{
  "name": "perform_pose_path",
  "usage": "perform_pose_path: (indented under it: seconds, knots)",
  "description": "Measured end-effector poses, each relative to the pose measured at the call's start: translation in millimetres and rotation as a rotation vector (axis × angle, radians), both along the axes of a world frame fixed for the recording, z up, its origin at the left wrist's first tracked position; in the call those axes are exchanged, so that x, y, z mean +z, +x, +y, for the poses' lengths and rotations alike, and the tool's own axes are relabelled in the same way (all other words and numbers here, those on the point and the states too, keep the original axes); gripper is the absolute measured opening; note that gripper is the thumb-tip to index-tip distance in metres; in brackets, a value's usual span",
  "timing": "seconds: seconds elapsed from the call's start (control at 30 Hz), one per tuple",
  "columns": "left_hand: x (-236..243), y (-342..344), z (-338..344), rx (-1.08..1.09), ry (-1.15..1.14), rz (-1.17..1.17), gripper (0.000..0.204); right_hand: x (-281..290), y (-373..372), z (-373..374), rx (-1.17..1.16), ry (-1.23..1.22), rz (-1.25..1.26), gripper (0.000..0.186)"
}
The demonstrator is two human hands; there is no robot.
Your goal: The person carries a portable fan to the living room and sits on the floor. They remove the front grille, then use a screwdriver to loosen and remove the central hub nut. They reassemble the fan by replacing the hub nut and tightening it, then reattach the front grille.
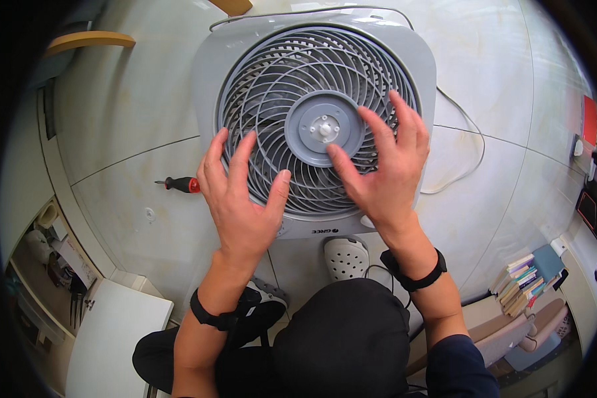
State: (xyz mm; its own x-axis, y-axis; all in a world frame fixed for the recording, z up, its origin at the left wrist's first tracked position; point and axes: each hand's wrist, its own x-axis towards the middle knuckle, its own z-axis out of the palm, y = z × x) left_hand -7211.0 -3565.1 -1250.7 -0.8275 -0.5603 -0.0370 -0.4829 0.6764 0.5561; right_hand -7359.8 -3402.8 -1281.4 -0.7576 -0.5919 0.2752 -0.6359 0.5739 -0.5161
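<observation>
A grey box fan [209, 86] lies on its back on the tiled floor, its round swirl grille [259, 86] facing up. At the grille's middle is a round grey hub [303, 142] with a white knob-like centre and small holes round it. Over the grille's lower left edge, my left hand [240, 202] has its fingers spread and holds nothing. My right hand [395, 162] is over the right part of the grille, thumb near the hub's rim, fingers apart. Whether either hand touches the grille I cannot tell. A screwdriver [179, 184] with a black and red handle lies left of the fan.
The fan's cord [477, 126] loops over the floor on the right. A small clear round piece [150, 214] lies below the screwdriver. At lower left, an open cabinet [46, 265] holds odds and ends. Books [521, 282] stand at lower right. My shoe [346, 259] is close to the fan's near edge.
</observation>
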Motion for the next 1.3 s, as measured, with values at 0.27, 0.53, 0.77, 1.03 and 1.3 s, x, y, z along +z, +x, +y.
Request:
perform_pose_path:
  seconds: [0.27,0.53,0.77,1.03,1.3]
  knots:
    - [-3,-10,8,0.051,0.093,0.101,0.067,7,-7,4,-0.121,-0.053,-0.148,0.060]
    - [7,-12,-3,0.519,0.673,0.459,0.050,-4,-4,17,-0.030,-0.030,-0.114,0.056]
    - [12,-7,-19,0.711,1.001,0.575,0.048,-1,11,1,-0.135,-0.039,-0.133,0.055]
    - [15,-7,-24,0.705,1.029,0.561,0.048,6,-5,-3,-0.174,-0.080,-0.212,0.049]
    - [14,-2,-32,0.662,1.079,0.526,0.047,11,-10,-12,-0.145,-0.067,-0.366,0.050]
